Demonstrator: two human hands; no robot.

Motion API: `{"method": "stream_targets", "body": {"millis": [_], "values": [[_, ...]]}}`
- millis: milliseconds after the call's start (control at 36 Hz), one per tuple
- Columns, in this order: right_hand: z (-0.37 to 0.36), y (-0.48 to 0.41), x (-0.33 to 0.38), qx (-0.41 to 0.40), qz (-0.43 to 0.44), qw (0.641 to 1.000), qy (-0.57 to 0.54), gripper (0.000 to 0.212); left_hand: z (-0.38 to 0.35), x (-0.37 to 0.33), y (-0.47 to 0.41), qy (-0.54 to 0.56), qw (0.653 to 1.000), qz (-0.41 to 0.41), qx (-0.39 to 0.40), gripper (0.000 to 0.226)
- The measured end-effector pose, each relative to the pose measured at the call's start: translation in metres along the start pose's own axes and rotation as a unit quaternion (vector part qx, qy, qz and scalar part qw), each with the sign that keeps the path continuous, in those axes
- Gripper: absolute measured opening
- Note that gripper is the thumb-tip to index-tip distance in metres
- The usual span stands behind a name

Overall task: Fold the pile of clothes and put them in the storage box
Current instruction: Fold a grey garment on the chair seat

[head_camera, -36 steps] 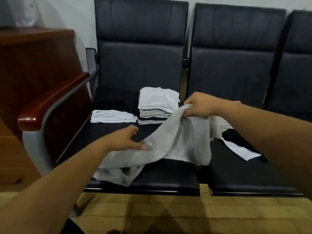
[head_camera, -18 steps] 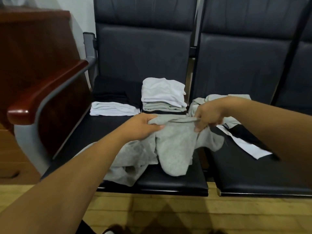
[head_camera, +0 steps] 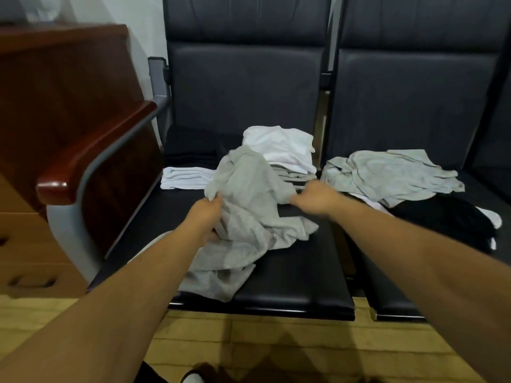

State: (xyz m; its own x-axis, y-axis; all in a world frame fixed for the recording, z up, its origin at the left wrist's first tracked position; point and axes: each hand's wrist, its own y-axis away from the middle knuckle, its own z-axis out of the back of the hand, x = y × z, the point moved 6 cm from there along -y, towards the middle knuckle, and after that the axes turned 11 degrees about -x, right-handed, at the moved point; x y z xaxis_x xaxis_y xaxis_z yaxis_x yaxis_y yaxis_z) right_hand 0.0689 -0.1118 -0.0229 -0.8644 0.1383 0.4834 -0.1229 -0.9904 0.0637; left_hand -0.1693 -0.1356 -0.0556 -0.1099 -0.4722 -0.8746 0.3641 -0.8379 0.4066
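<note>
Grey garment point(head_camera: 249, 205), unfolded, is lying bunched on the black seat point(head_camera: 290, 272), just before the folded stack point(head_camera: 284, 150). Left hand point(head_camera: 206, 214) is gripping one edge; right hand point(head_camera: 318, 199), blurred, appears to be pinching another. Advisable: drawing both edges taut and level before folding.
</note>
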Motion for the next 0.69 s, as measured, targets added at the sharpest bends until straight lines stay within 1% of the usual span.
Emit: {"method": "stream_targets", "body": {"millis": [28, 56, 83, 111, 167, 250, 306, 361, 389, 417, 444, 472, 500, 528, 556, 611, 667, 694], "values": [[-0.016, 0.004, -0.015, 0.041, -0.035, 0.999, -0.002, 0.042, 0.000, 0.002, -0.002, 0.007, 1.000, -0.001, 0.005, 0.054], [-0.028, 0.007, -0.026, 0.067, -0.056, 0.996, 0.013, 0.061, 0.000, 0.004, -0.003, 0.008, 1.000, -0.006, 0.011, 0.055], [-0.037, 0.007, -0.035, 0.067, -0.059, 0.996, 0.029, 0.075, 0.000, 0.004, -0.004, 0.010, 1.000, -0.012, 0.013, 0.055], [-0.043, 0.005, -0.042, 0.053, -0.058, 0.996, 0.038, 0.079, 0.000, 0.003, -0.004, 0.013, 1.000, -0.015, 0.013, 0.055], [-0.050, 0.007, -0.044, 0.028, -0.053, 0.998, 0.011, 0.068, 0.000, 0.002, -0.003, 0.024, 0.999, -0.016, 0.016, 0.055], [-0.056, 0.013, -0.038, 0.047, -0.027, 0.998, -0.026, 0.051, -0.004, 0.004, -0.003, 0.060, 0.997, 0.014, 0.036, 0.054], [-0.058, 0.016, -0.035, 0.066, -0.014, 0.996, -0.052, 0.032, -0.007, 0.003, -0.001, 0.116, 0.991, 0.035, 0.052, 0.041], [-0.056, 0.016, -0.035, 0.079, -0.030, 0.989, -0.119, 0.029, -0.010, -0.001, 0.002, 0.158, 0.983, 0.051, 0.074, 0.027], [-0.053, 0.016, -0.036, 0.079, -0.054, 0.979, -0.178, 0.026, -0.010, -0.003, 0.004, 0.174, 0.980, 0.055, 0.081, 0.025], [-0.051, 0.018, -0.035, 0.077, -0.086, 0.957, -0.266, 0.017, -0.010, -0.005, 0.004, 0.192, 0.976, 0.057, 0.088, 0.024], [-0.048, 0.021, -0.035, 0.087, -0.131, 0.915, -0.371, 0.011, -0.008, -0.007, 0.004, 0.213, 0.971, 0.058, 0.097, 0.021], [-0.047, 0.024, -0.034, 0.114, -0.176, 0.853, -0.478, 0.019, -0.007, -0.009, 0.005, 0.230, 0.965, 0.060, 0.106, 0.019], [-0.046, 0.028, -0.031, 0.153, -0.201, 0.786, -0.565, 0.028, -0.005, -0.011, 0.004, 0.244, 0.961, 0.060, 0.113, 0.019], [-0.043, 0.030, -0.028, 0.170, -0.209, 0.735, -0.622, 0.035, -0.004, -0.011, 0.003, 0.256, 0.958, 0.061, 0.118, 0.021], [-0.040, 0.031, -0.028, 0.175, -0.213, 0.699, -0.660, 0.038, -0.002, -0.013, 0.004, 0.261, 0.956, 0.059, 0.121, 0.022], [-0.032, 0.031, -0.025, 0.174, -0.216, 0.656, -0.702, 0.040, -0.001, -0.018, 0.009, 0.263, 0.954, 0.046, 0.134, 0.022], [-0.022, 0.031, -0.018, 0.170, -0.205, 0.640, -0.721, 0.036, -0.003, -0.026, 0.018, 0.276, 0.946, 0.037, 0.168, 0.029], [-0.014, 0.031, -0.013, 0.166, -0.192, 0.637, -0.728, 0.027, -0.005, -0.030, 0.024, 0.284, 0.940, 0.033, 0.187, 0.033]]}}
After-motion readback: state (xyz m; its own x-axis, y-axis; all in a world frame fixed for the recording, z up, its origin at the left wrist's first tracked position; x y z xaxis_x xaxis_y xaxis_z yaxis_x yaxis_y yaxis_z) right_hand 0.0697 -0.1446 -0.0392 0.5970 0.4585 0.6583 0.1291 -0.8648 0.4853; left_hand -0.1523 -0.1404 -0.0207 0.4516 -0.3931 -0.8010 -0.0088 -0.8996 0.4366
